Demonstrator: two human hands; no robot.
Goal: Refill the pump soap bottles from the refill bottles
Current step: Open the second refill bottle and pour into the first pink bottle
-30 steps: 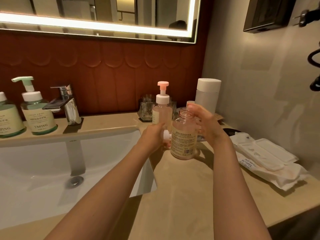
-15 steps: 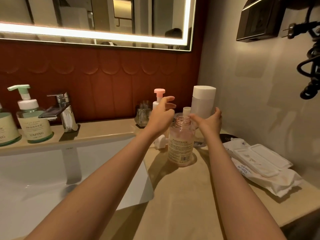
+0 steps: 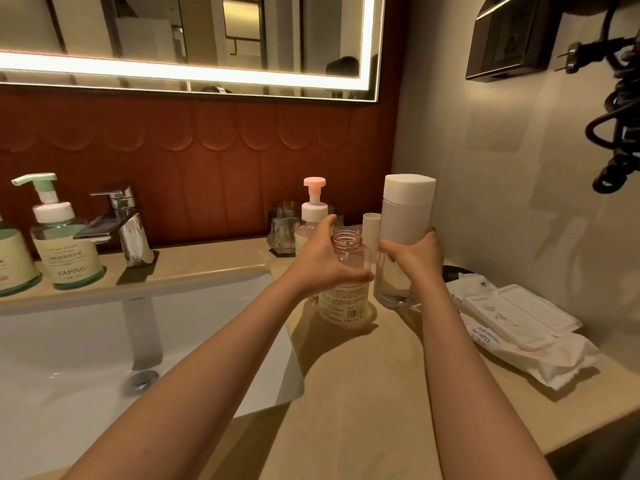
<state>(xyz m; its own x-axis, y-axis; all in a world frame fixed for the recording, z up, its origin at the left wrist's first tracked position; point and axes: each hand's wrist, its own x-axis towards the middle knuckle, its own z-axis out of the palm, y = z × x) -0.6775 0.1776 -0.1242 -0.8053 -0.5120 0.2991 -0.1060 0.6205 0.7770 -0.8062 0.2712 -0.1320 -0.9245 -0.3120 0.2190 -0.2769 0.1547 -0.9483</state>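
R hand [image 3: 412, 263] grabbed white btl [image 3: 405, 216], YAPING pump [image 3: 65, 247]

arms: two, forearms bare | left hand [image 3: 322, 263]: bare | right hand [image 3: 414, 259]: bare

Right hand [image 3: 412, 263] now grips the refill bottle [image 3: 406, 220] — left hand [image 3: 322, 263], the open bottle [image 3: 344, 301].

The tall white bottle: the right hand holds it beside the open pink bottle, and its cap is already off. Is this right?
No. In the head view the white cap sits on the tall white bottle. The right hand does hold it beside the open pink bottle.
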